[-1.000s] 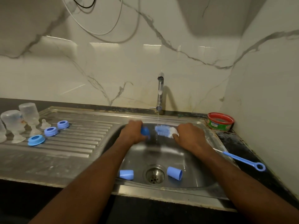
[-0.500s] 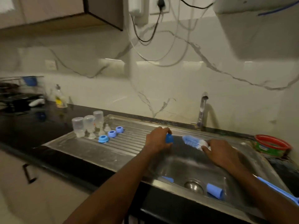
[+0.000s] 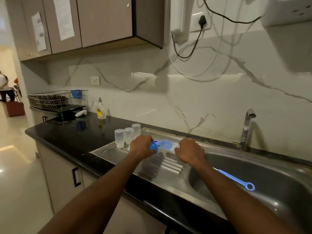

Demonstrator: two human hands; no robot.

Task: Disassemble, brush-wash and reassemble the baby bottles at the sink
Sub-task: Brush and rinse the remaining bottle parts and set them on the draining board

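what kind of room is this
Most likely a home kitchen: a stainless steel sink with a tap set in a black countertop, wall cabinets above, and a wire dish rack beside a dish soap bottle.

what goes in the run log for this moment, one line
stage: washing | left hand: holds blue cap | right hand: holds bottle brush | location: over drainboard | tap: no visible flow

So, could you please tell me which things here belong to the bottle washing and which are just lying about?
Part of the job:
- blue cap, held in the left hand
- bottle brush, held in the right hand
- three upturned bottles
- drainboard
- tap

Lying about:
- dish rack
- soap bottle
- wall plug
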